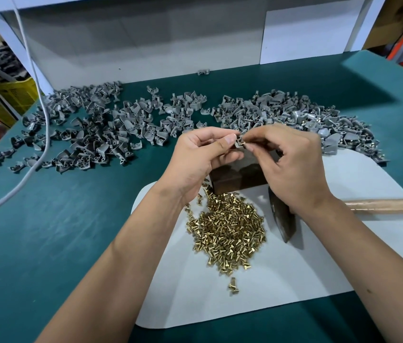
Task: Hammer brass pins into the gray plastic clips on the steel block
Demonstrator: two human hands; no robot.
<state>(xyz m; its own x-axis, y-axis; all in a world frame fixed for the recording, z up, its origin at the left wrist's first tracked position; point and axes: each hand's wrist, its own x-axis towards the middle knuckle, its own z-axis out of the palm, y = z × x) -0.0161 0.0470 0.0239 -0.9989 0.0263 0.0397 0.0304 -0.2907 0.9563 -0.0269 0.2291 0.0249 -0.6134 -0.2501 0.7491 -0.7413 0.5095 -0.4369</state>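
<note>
The step in hand is pin insertion, done by hand above the block (238,173). The left hand (201,154) pinches one gray clip (238,142) between thumb and fingertips. The right hand (292,159) pinches a brass pin (243,143) and holds it against the clip's edge; whether the pin has entered its hole cannot be told. Clip and pin are held in the air, just above the block's top face, not resting on it.

The block stands at the far edge of the white mat (319,268). The loose pins (230,233) lie heaped on the mat just in front of the block. The hammer (283,219) lies on the mat to the right of the heap, head toward the block, handle running off to the right edge; no hand touches it.

Two piles of clips lie on the green table (47,243) toward its back edge: a left pile (96,129) and a right pile (282,112).

Next move, as judged: seat the pin upright in the clip, set the clip flat on the block, steady it with the left hand, then free the right hand to take the hammer. The pin is small and may tip or drop if released before it is started.
</note>
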